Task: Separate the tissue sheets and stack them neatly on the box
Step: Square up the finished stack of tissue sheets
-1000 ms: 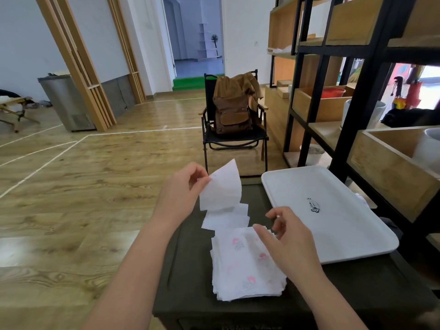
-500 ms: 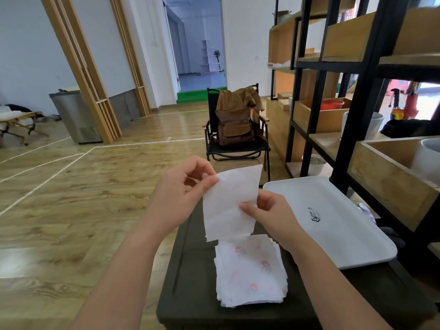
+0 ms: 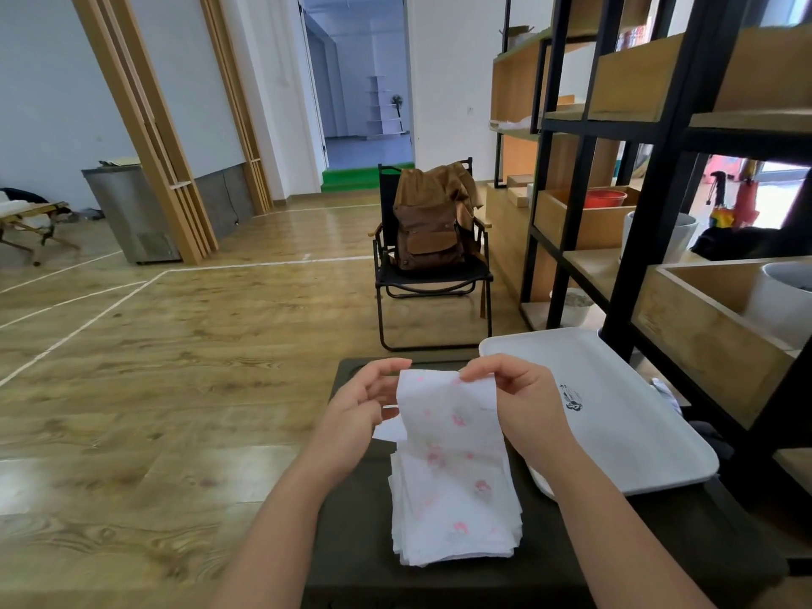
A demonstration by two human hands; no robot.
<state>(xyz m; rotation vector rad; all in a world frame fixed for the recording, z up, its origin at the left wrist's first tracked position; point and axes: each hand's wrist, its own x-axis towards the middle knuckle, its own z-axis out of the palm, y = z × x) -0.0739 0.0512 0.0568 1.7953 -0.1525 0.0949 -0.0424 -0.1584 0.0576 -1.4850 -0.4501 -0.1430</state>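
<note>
A white tissue sheet [image 3: 448, 410] with pink prints hangs between both hands above the stack. My left hand [image 3: 358, 410] pinches its upper left edge and my right hand [image 3: 520, 400] pinches its upper right corner. The sheet's lower end drapes onto the stack of tissue sheets [image 3: 454, 516], which lies on the dark box [image 3: 351, 498] in front of me. Another plain white sheet shows behind my left hand's fingers.
A white tray [image 3: 615, 424] lies on the right part of the box, close to my right hand. A black and wooden shelf unit [image 3: 659, 239] stands at the right. A folding chair with a brown backpack [image 3: 428, 230] stands beyond the box on the wooden floor.
The sheet my left hand held up alone is now pinched by both hands. Both hands have come lower over the stack, and the sheet now hangs spread with its printed side showing.
</note>
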